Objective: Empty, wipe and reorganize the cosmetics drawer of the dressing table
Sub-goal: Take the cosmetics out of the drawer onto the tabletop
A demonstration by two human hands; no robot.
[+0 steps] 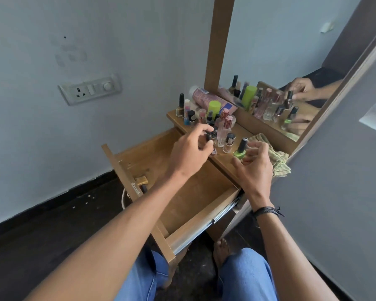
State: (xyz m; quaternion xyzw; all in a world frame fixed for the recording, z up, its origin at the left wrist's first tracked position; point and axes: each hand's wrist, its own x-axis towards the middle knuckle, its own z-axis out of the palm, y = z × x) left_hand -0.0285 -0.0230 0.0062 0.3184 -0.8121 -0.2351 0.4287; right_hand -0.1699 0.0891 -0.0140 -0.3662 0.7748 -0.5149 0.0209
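The wooden drawer (195,216) of the dressing table is pulled out wide, its inside bare. On the table top (221,158) stand several small bottles and nail polishes. My left hand (189,148) pinches a small black-capped bottle (275,137) by its top, just above the table's front edge. My right hand (255,168) hovers with loosely curled fingers right beside a green nail polish bottle (241,149), holding nothing. A striped cloth (276,158) lies crumpled on the table's right end, behind my right hand.
A mirror (276,68) in a wooden frame rises behind the table and reflects the bottles and my hand. A tall green-capped bottle (213,108) and a pink can (206,97) stand at the back. A switch plate (89,89) is on the left wall. My knees are below the drawer.
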